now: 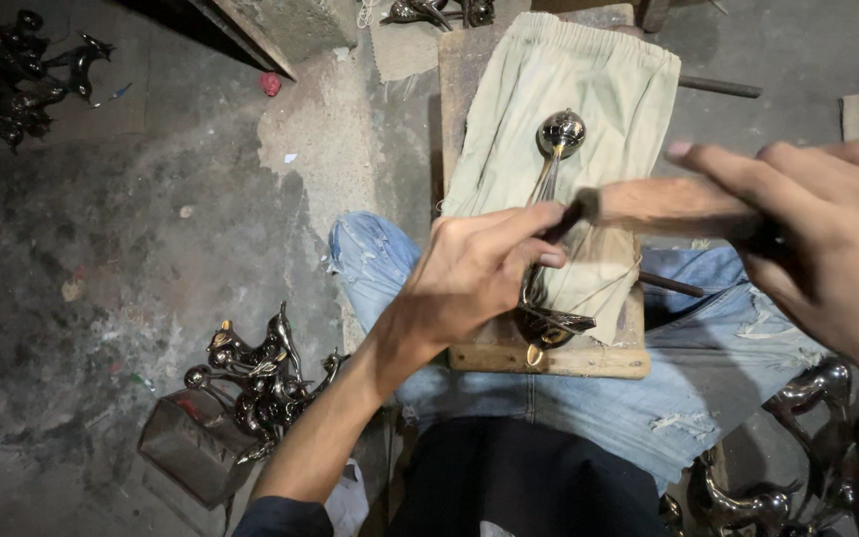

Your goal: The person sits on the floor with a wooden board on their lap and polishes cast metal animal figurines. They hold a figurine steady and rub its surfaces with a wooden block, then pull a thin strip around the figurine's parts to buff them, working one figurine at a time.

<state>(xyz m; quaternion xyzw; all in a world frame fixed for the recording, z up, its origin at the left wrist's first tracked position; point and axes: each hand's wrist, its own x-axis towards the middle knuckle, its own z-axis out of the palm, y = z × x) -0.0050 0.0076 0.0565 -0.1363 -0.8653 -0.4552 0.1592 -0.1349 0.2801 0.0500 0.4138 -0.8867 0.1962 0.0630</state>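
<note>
Left hand (469, 273) fingers clamp a shiny metal figurine (549, 229) on a cloth-covered wooden board (549, 360) across the lap; right hand (827, 239) fingers grip a blurred wooden-handled tool (668, 206) above it. A mistimed stroke could strike the left fingers

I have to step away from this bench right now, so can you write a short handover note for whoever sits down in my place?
Left hand: pins a shiny metal figurine on the green cloth over the wooden board on the lap.
Right hand: grips a wooden-handled tool, its dark tip at the left fingers; it is blurred.
Done or not: finish on this piece cannot be judged.
Nearby: more metal figurines by a small box at left, others at lower right and top left.
</note>
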